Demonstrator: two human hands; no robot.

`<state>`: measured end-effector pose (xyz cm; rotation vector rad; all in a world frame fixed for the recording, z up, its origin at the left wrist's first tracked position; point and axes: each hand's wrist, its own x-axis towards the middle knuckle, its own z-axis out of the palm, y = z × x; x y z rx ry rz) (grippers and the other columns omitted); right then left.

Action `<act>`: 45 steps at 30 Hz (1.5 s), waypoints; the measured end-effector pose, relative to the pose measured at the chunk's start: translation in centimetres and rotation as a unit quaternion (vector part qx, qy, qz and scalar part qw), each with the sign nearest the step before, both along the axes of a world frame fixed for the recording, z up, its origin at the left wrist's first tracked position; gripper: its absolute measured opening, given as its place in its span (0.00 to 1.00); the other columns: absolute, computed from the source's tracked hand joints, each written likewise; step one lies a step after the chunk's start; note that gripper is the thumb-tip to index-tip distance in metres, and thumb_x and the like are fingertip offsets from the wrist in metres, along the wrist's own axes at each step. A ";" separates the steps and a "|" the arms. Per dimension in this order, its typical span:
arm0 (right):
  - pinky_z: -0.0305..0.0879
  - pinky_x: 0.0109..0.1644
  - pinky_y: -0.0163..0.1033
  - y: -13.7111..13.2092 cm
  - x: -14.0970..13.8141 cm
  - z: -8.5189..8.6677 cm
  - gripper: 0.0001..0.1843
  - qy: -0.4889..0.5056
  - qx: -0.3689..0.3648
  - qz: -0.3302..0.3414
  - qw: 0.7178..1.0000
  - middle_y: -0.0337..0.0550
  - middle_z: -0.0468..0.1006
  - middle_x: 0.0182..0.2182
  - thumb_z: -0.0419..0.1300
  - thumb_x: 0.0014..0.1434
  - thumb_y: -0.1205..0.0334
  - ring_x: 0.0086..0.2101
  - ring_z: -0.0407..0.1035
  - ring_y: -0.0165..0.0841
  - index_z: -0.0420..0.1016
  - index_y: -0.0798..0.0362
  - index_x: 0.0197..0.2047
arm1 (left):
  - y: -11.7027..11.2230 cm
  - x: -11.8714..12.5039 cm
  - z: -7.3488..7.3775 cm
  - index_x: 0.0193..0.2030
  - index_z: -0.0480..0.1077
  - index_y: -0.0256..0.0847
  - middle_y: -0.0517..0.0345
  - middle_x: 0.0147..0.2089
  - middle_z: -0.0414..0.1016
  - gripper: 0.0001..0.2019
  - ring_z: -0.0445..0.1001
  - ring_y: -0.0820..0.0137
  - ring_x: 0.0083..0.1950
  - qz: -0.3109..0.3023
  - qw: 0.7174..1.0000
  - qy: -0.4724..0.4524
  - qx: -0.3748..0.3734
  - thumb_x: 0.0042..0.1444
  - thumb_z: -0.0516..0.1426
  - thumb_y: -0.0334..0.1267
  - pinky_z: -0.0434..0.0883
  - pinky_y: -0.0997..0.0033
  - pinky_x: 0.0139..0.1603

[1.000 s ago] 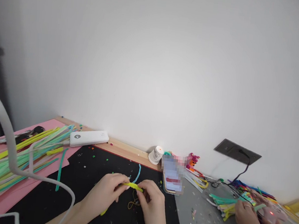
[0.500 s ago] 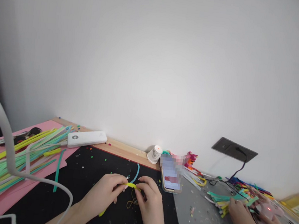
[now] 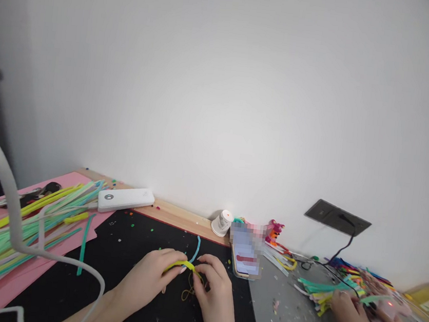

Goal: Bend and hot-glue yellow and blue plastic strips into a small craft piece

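Both hands meet over a black mat. Between them a yellow pipe cleaner arcs, pinched by my left hand at one side. The fingertips of my right hand close on its other end. Below that end a thin gold-brown thread or wire hangs in loops, also at my right fingers. Just behind the fingertips lies a short blue pipe cleaner. What my curled fingers cover of the yellow piece is hidden.
Many pipe cleaners lie on pink paper at left, with a white power bank. A white cable crosses the left foreground. A paper cup and a phone stand behind. Another person's hands work at right.
More of the yellow pipe cleaner shows, now bowed across my left fingers. My left hand's grip has shifted slightly. The other person's hands have moved a little.
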<state>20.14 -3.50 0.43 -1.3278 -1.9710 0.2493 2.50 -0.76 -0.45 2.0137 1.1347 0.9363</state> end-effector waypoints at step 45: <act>0.68 0.41 0.36 -0.2 -1.3 -0.5 0.10 0.009 0.007 -0.038 0.999 0.45 0.72 0.40 0.54 0.52 0.75 0.40 0.70 0.35 0.70 0.51 0.32 | 0.0 0.2 0.1 0.28 0.71 0.41 0.61 0.28 0.72 0.13 0.72 0.70 0.33 0.023 0.996 0.065 0.049 0.59 0.49 0.37 0.62 0.78 0.33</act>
